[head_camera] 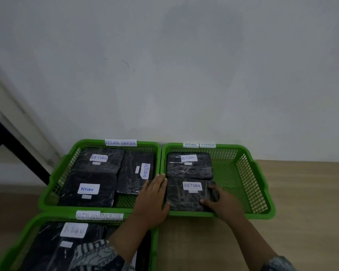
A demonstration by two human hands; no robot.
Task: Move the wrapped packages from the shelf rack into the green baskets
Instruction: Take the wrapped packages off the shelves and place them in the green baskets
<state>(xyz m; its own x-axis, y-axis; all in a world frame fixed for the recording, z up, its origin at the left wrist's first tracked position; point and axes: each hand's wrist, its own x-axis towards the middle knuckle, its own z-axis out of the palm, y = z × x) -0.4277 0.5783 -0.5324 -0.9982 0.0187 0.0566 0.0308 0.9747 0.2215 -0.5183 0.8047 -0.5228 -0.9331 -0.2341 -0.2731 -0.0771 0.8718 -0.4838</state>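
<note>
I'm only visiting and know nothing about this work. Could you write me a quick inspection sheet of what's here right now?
Surface: wooden surface, three green baskets on it.
Job's things: far left basket holds three wrapped packages; right basket holds two, a front package and a rear package; near basket holds more, partly hidden by a sleeve.
Clutter: nothing seen.
Hands: left hand lies flat, fingers straight, over the rims between the two far baskets; right hand grips the front package's near right corner.
Cables: nothing seen.
Surroundings: white wall behind; dark frame at left.
</note>
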